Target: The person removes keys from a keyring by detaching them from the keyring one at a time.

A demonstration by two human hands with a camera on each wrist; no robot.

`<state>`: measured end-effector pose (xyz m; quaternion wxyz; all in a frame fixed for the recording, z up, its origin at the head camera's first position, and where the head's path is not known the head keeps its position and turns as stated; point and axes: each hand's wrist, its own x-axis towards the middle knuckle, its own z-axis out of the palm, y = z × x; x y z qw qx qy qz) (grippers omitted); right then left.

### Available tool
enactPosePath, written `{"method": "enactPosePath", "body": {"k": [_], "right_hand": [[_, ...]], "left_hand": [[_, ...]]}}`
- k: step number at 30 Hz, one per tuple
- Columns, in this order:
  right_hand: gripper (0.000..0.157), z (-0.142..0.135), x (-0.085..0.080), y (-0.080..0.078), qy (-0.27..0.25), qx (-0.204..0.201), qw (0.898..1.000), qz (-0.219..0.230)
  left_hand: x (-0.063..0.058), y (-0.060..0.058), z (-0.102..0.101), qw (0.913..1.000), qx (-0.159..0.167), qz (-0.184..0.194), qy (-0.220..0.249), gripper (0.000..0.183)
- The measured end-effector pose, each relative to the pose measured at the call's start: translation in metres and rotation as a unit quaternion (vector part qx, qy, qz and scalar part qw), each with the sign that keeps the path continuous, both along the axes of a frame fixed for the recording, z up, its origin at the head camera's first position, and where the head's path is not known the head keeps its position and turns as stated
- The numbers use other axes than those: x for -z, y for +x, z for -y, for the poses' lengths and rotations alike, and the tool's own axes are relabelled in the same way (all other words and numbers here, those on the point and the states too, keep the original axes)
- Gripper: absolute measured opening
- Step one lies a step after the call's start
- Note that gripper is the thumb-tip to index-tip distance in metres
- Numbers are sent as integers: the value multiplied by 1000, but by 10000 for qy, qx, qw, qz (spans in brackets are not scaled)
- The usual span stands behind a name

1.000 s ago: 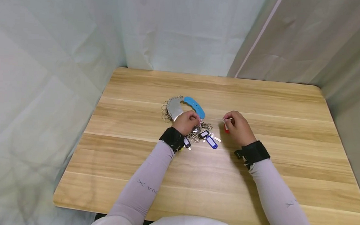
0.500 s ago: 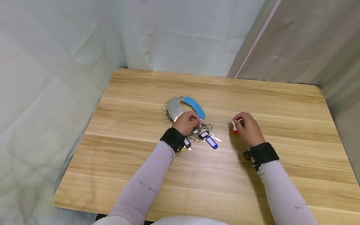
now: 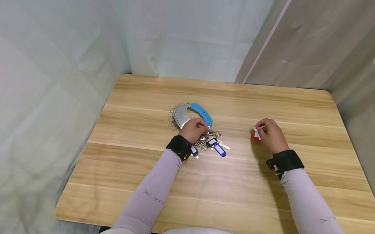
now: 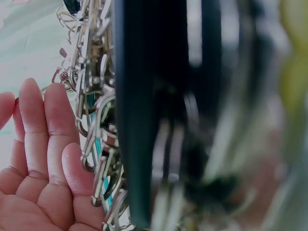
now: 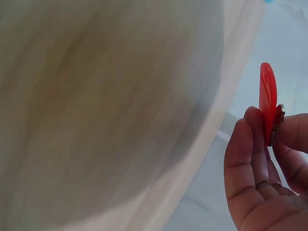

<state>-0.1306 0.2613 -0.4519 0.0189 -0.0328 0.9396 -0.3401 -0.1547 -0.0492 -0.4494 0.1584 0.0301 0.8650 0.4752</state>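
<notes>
On the table lies a large crescent key holder [image 3: 182, 114], a grey metal plate with small hooks and rings along its edge and a blue handle [image 3: 202, 113]. My left hand [image 3: 193, 129] is at its near end, thumb and fingertips pinching a part there that the hand mostly hides. In the left wrist view the metal hooks [image 4: 98, 120] hang beside the fingers. To the right, my right hand [image 3: 270, 136] pinches a red key tag [image 3: 256, 135] above the table. The right wrist view shows the red key tag [image 5: 268, 98] edge-on, with a small metal piece against it.
A blue key tag [image 3: 220, 150], a black key tag [image 3: 212, 142] and a silver key [image 3: 225, 146] lie by the near end of the key holder. Another dark tag [image 3: 194, 150] is beside the left wrist. The wooden table [image 3: 136, 128] meets curtains behind.
My right hand has moved right, away from the key holder, carrying the red key tag. My left hand stays at the key holder. The head view has tilted slightly.
</notes>
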Motion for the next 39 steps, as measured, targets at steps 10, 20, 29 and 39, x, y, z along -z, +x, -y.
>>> {"method": "enactPosePath", "body": {"k": [10,20,29,39], "right_hand": [[17,-21,0,-4,133,164,9998,-16],[17,-37,3,-6,258,298,9992,0],[14,-42,6,-11,403,213,9988,-154],[16,-49,6,-18,649,182,9976,131]], "left_hand": [[-1,1,-1,10000,2,15,3,11],[-2,-2,-2,10000,46,-9,-51,10],[-4,-2,1,10000,-5,11,-26,11],[-3,-3,1,9999,-25,49,-127,10]]}}
